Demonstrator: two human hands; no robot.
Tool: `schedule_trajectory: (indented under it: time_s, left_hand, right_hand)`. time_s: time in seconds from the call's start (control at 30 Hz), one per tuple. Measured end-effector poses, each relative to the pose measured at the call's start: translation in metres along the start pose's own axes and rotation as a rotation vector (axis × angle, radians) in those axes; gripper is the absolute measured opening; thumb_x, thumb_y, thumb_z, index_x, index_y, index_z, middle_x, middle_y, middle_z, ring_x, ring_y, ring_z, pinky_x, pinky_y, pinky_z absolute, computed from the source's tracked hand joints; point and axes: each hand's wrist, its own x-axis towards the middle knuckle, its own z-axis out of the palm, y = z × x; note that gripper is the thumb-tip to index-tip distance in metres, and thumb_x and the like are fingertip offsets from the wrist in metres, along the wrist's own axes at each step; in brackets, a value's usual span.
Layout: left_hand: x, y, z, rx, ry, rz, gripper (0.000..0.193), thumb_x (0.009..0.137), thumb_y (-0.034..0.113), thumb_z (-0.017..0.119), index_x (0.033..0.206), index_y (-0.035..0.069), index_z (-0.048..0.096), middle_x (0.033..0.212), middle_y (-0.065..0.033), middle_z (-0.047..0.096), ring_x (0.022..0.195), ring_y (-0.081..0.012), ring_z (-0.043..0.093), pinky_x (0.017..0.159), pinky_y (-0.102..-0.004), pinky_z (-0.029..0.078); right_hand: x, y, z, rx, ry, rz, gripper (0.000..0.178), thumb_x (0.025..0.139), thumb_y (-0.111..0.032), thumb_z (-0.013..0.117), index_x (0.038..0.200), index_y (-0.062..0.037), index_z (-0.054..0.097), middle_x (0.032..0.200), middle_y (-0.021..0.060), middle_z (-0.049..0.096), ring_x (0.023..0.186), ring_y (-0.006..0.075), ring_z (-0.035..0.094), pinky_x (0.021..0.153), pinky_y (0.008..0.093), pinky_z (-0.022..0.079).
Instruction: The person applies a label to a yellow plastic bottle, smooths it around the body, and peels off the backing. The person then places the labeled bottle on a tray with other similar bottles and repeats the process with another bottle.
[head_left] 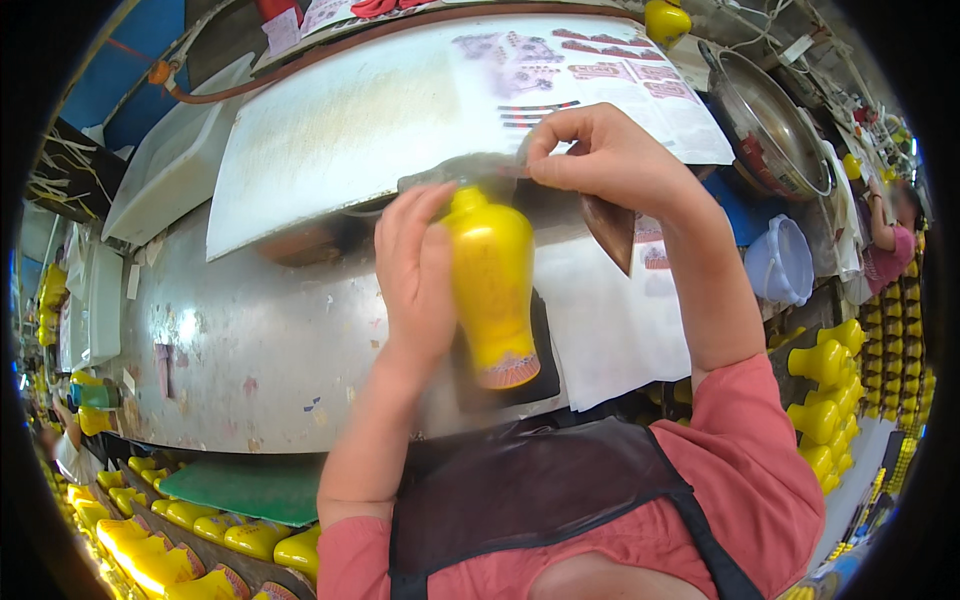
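My left hand (413,265) is wrapped along the left side of a glossy yellow vase-shaped bottle (492,275). The bottle stands slightly tilted, its narrow neck away from me, with a patterned reddish band around its base. A black pad (545,360) lies under it. My right hand (590,155) is raised past the bottle's neck, thumb and forefinger pinched; a thin edge at the fingertips is too blurred to name. From under that palm juts a flat brown pointed piece (610,228), like a scraper. A blurred grey shape (455,172) sits behind the neck.
Beyond the metal bench (250,350) a white board (330,130) carries rows of printed decals (520,60). A white tray (175,150) is at left; a metal basin (770,120) and pale bucket (780,262) are at right. Several yellow bottles (825,400) stand around. A person (890,235) is far right.
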Motion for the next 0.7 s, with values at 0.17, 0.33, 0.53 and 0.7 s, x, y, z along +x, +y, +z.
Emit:
schedule_trajectory:
  time_s: [0.17, 0.33, 0.53, 0.7]
  left_hand:
    - [0.033, 0.027, -0.020, -0.289, -0.289, -0.156, 0.034, 0.108, 0.029, 0.051, 0.120, 0.002, 0.067, 0.127, -0.0065, 0.060, 0.120, -0.0173, 0.055, 0.107, -0.0324, 0.040]
    - [0.039, 0.032, -0.028, -0.532, -0.287, -0.511, 0.015, 0.098, 0.018, 0.069, 0.103, 0.004, 0.071, 0.105, -0.0004, 0.068, 0.099, -0.0094, 0.060, 0.096, -0.0262, 0.043]
    - [0.035, 0.010, -0.022, -0.490, -0.187, -0.640, 0.015, 0.096, 0.017, 0.071, 0.102, 0.003, 0.072, 0.092, 0.0005, 0.070, 0.087, -0.0076, 0.060, 0.084, -0.0227, 0.045]
    - [0.035, -0.002, -0.009, -0.204, -0.114, -0.719, 0.014, 0.092, 0.018, 0.071, 0.092, 0.003, 0.069, 0.088, -0.0023, 0.070, 0.078, -0.0069, 0.060, 0.070, -0.0232, 0.047]
  right_hand:
    - [-0.016, -0.037, 0.012, -0.050, -0.046, -0.135, 0.009, 0.089, -0.013, 0.070, 0.089, -0.0037, 0.070, 0.076, -0.0048, 0.064, 0.063, -0.0007, 0.053, 0.056, 0.0177, 0.043]
    - [-0.013, -0.027, 0.024, 0.072, 0.017, -0.045, 0.013, 0.090, -0.017, 0.073, 0.091, -0.0047, 0.071, 0.074, -0.0058, 0.063, 0.060, -0.0022, 0.053, 0.053, 0.0156, 0.041]
    - [-0.009, 0.017, 0.051, 0.265, 0.096, 0.062, 0.018, 0.093, -0.024, 0.071, 0.091, -0.0070, 0.070, 0.076, -0.0056, 0.063, 0.063, -0.0004, 0.054, 0.055, 0.0170, 0.044]
    - [0.000, 0.035, 0.065, 0.105, 0.193, 0.072, 0.019, 0.090, -0.021, 0.069, 0.086, -0.0028, 0.069, 0.076, -0.0019, 0.064, 0.066, 0.0043, 0.057, 0.059, 0.0215, 0.048]
